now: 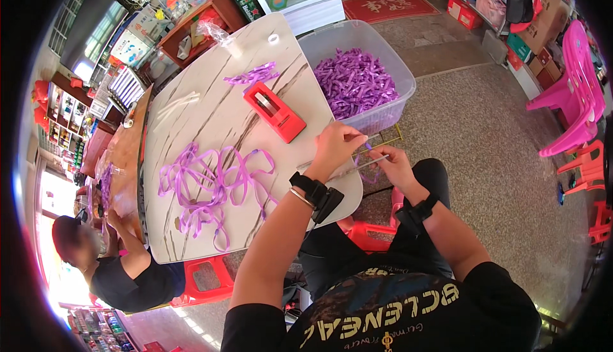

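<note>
Shop shelves and a speckled floor sit all around a pale table [211,115] with brown streaks. Nearest to the person, both hands meet just off the table's near corner. The left hand [335,149] is pinched shut on one end of a thin clear stick [357,163], and the right hand [396,167] is curled round the other end, with a bit of purple ribbon [369,172] hanging there. Two hands on it likely keep the thin stick steady. Its long way runs left to right, a little tilted, higher at the right hand.

Next, on the table, lies a loose tangle of purple loops [214,189], close by for grabbing. Further on is a red tool [274,111], flat on the table, its long side slanting from far-left to near-right. Beside the table's far edge stands a clear tub [397,71] full of purple pieces [354,82]. Another person [124,269] sits at the table's left side
</note>
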A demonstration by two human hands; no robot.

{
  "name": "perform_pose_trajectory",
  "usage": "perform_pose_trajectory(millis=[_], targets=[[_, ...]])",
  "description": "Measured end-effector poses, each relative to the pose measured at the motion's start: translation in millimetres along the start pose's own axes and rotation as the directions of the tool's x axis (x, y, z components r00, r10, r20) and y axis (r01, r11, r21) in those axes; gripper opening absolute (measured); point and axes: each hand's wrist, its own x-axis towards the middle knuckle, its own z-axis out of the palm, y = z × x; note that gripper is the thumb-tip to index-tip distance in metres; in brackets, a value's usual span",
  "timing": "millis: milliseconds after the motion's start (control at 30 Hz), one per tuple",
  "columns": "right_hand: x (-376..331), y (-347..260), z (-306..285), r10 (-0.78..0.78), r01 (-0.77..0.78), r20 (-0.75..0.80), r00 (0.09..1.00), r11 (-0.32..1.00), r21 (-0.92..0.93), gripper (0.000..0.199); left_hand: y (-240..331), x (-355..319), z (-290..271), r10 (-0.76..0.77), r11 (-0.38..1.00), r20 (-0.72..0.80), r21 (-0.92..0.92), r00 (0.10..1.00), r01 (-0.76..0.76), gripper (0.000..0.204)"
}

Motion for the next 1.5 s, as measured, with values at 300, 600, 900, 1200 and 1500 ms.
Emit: perform_pose_trajectory(millis=[300,600,900,1200,1500], targets=[[-24.7,-1.9,-7.4,0.061,-0.065,0.094,0.994,0.997,0.033,0.018,-4.7,5.1,4.7,0.044,0.974,0.011,0.220,0.999,-0.045,0.025],[-134.9,-62.5,-16.0,0.238,-0.128,0.263,0.935,0.918,-0.375,0.016,-13.6,14.6,2.6,-0.107,0.985,0.193,0.157,0.975,0.077,0.024],[-223.2,-82.1,-29.8,-0.123,0.280,0.321,0.939,0.816,-0.505,0.005,-12.5,15.6,-1.0,-0.034,0.988,0.174,0.153,0.984,0.008,0.024],[-243.5,-70.3,-34.6,-0.134,0.202,0.168,0.977,0.836,-0.510,0.013,-19.6,17.6,2.5,-0.104,0.992,0.184,0.094,0.977,0.087,0.024],[-240.5,-56.9,-41.9,0.156,-0.110,0.251,0.955,0.976,-0.188,0.013,-11.7,16.4,4.3,-0.094,0.994,0.137,0.075,0.986,0.084,0.025]])
